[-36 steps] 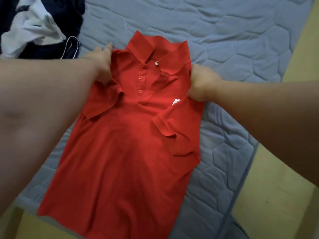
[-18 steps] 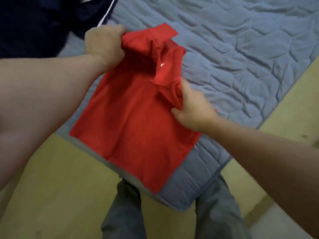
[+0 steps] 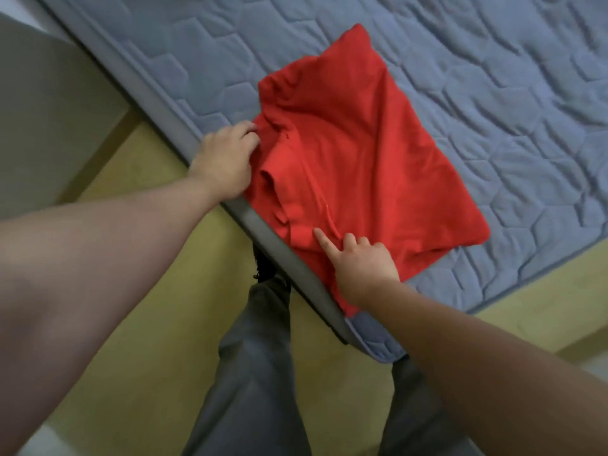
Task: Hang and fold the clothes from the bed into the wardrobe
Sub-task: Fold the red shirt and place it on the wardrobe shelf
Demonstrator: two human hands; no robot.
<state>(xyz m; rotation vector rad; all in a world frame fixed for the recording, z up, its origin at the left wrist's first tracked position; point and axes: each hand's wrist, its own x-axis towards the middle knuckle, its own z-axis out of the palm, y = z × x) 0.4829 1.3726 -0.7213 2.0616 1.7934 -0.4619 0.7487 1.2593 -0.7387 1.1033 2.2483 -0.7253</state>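
Red shirt (image 3: 362, 153) folded at bed's (image 3: 493, 93) near edge, by corner. Left hand (image 3: 223, 162) fingers curled against shirt's side, grip unclear. Right hand (image 3: 362, 268) forefinger straight, pressing cloth, rest curled. Risk: uneven lift spills folds, shirt slides off edge.

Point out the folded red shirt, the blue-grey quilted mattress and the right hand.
folded red shirt (image 3: 378, 166), head view, middle of its top layer.
blue-grey quilted mattress (image 3: 500, 74), head view, bare quilting beyond the shirt.
right hand (image 3: 365, 271), head view, back of the hand.
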